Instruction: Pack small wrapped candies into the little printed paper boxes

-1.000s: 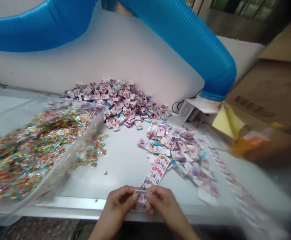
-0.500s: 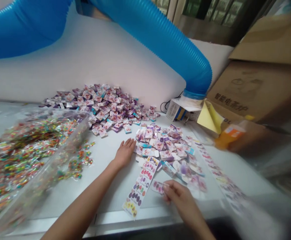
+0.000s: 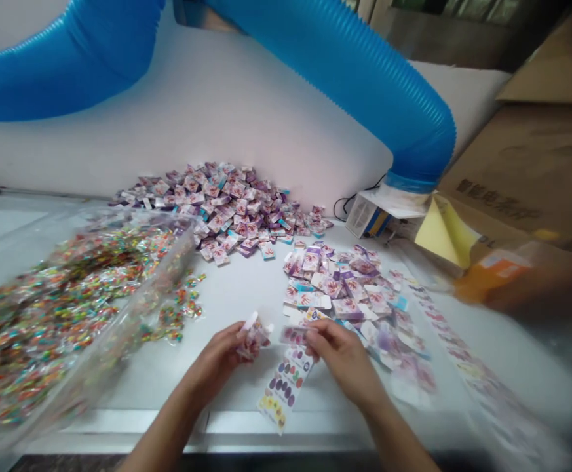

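My left hand (image 3: 217, 364) is closed on a small purple-and-white card packet (image 3: 253, 336), held just above the white table (image 3: 241, 292). My right hand (image 3: 341, 354) pinches a small sticker piece (image 3: 293, 335) close beside that packet. Under both hands a long strip of coloured nail stickers (image 3: 286, 383) lies flat, reaching toward the table's front edge. A loose spread of the same small card packets (image 3: 349, 295) lies just beyond my right hand.
A big heap of card packets (image 3: 231, 203) sits at the back against the white wall. A clear bag of colourful sachets (image 3: 54, 308) fills the left. A blue ribbed hose (image 3: 364, 78) arches overhead. Cardboard boxes (image 3: 526, 177) stand at the right, a sticker strip (image 3: 462, 367) along that side.
My left hand came back from the spread of packets with one card packet in it. My right hand lifted its sticker piece up and leftward to meet it.
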`<act>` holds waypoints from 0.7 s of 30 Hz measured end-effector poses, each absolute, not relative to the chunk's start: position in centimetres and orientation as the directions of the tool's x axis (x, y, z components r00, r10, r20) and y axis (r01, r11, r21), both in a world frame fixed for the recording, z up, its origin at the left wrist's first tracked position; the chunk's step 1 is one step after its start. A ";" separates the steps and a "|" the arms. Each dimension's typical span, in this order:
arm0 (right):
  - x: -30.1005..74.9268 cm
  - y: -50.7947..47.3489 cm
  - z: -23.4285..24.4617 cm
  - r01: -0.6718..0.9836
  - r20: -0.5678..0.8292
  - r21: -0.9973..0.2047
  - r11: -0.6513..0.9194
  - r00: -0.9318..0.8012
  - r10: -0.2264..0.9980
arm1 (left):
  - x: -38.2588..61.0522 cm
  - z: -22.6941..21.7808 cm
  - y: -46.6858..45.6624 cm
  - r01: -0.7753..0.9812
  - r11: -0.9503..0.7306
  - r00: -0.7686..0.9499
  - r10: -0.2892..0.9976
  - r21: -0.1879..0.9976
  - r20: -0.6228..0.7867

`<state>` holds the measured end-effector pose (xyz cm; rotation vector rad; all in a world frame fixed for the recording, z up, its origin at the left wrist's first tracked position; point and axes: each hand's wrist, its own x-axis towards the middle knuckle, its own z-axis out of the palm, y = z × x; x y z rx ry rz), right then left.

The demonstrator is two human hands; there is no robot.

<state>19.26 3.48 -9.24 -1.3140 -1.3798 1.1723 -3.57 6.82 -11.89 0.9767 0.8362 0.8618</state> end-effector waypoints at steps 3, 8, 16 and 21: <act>17.5 4.6 -8.3 0.266 0.056 -0.960 0.083 -0.107 0.993 | -2.9 -12.4 4.5 -0.429 0.419 0.426 0.875 0.800 -0.230; 16.8 5.0 -7.1 0.529 0.055 -0.820 0.220 -0.309 0.949 | -3.2 -12.9 4.0 -0.419 0.404 0.421 0.880 0.813 -0.220; 15.9 6.3 -5.1 0.673 -0.105 -0.690 0.266 -0.457 0.883 | -4.2 -14.1 3.6 -0.285 0.314 0.377 0.905 0.906 -0.195; 15.1 7.4 -5.2 0.638 -0.259 -0.737 0.225 -0.573 0.777 | -5.0 -15.3 3.4 -0.225 0.244 0.383 0.912 0.943 -0.145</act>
